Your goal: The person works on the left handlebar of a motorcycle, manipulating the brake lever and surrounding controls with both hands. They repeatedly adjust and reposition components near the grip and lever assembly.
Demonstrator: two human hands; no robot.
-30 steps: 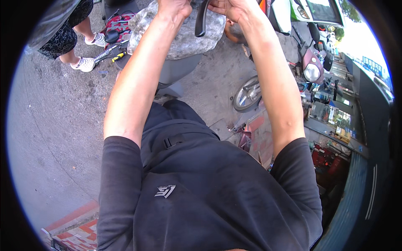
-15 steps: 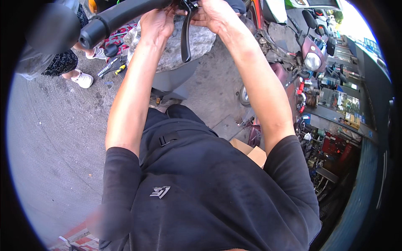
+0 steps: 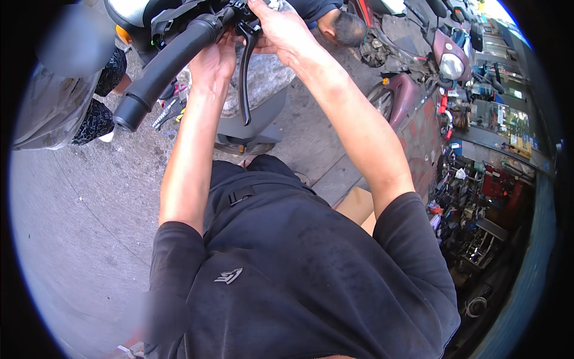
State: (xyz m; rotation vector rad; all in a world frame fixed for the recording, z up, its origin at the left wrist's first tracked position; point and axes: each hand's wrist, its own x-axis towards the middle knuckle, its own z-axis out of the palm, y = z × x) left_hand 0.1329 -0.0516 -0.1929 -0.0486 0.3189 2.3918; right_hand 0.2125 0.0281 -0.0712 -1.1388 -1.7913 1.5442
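Observation:
A black handlebar (image 3: 167, 66) with a rubber grip crosses the upper left. A curved black lever (image 3: 245, 90) hangs from the mount (image 3: 238, 8) at its inner end. My left hand (image 3: 212, 63) is under the bar beside the lever, fingers curled up at the mount; what they hold is hidden. My right hand (image 3: 278, 33) grips the mount from the right, thumb on top and fingers behind the lever. A mottled grey-white covering (image 3: 263, 81) lies below both hands, over dark grey plastic (image 3: 245, 128) of the scooter.
Another person (image 3: 347, 30) bends low behind my right hand; someone in patterned shorts (image 3: 92, 122) stands at left beside tools (image 3: 170, 110). Parked scooters (image 3: 448, 60) line the right, near a cluttered shopfront (image 3: 490, 191). A cardboard box (image 3: 356, 206) lies beside my right elbow.
The handlebar and lever appear progressively lower, with more of the bar in view. Both my hands stay around the mount, also lower than a second ago.

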